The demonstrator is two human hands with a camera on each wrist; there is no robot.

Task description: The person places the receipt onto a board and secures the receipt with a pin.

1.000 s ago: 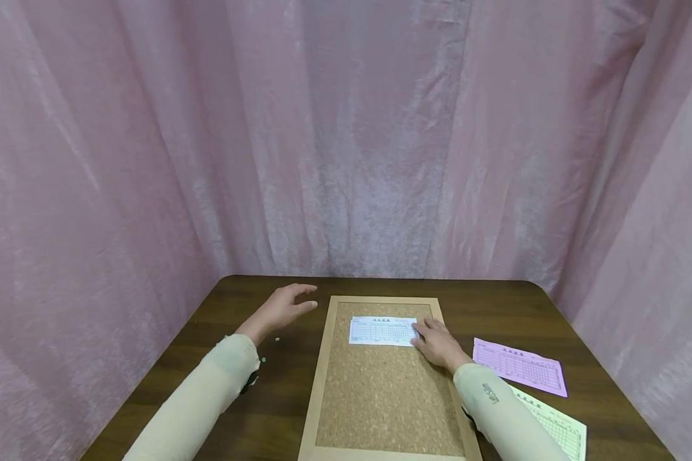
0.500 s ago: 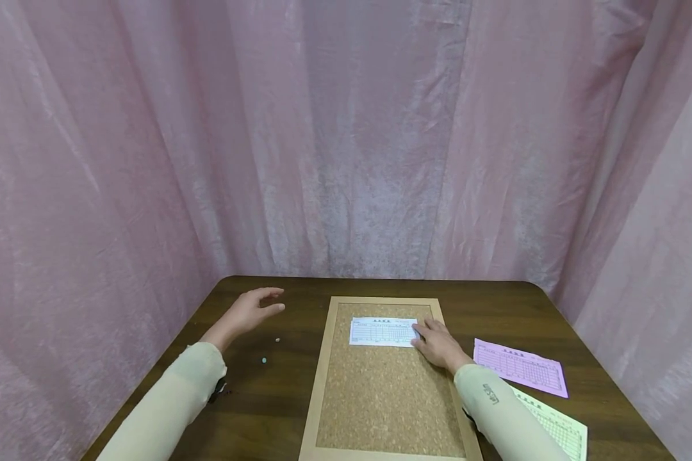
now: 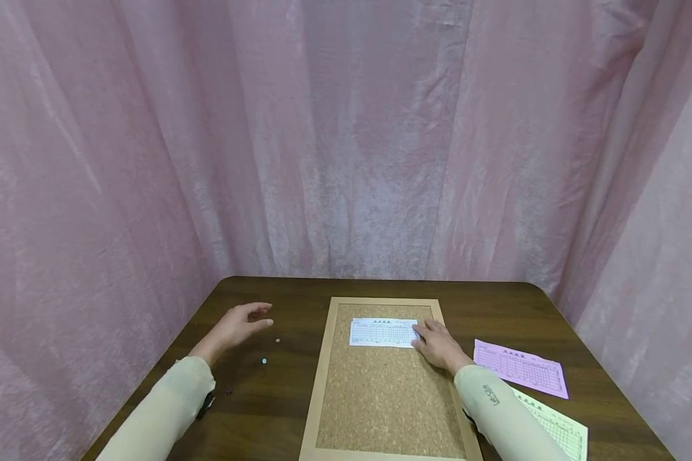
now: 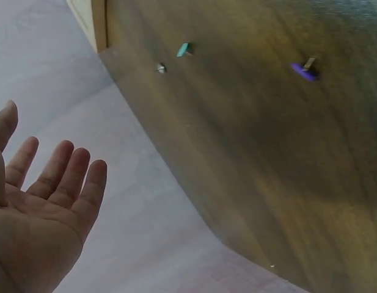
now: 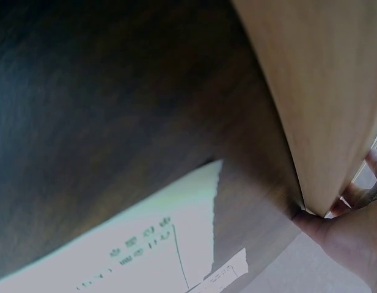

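A cork board (image 3: 389, 400) in a pale wooden frame lies on the dark table. A white printed form (image 3: 375, 333) lies flat on its upper part. My right hand (image 3: 438, 346) rests across the board's right frame, fingertips touching the form's right edge. In the right wrist view, the wooden frame partly hides that hand. Left of the board, my left hand (image 3: 235, 326) hovers over the table, holding nothing, its fingers loosely bent. Near it lie a teal thumbtack (image 4: 184, 49), a purple thumbtack (image 4: 305, 71) and a small silvery tack (image 4: 161, 68).
To the board's right lie a pink-purple printed form (image 3: 521, 368) and a pale green printed form (image 3: 559, 426), partly covered by the right sleeve. The table (image 3: 484, 301) reaches back to a pink curtain (image 3: 375, 160).
My left hand has moved left and toward me, away from the board; the tacks on the table have come into fuller view. The right hand and the white form stay in place.
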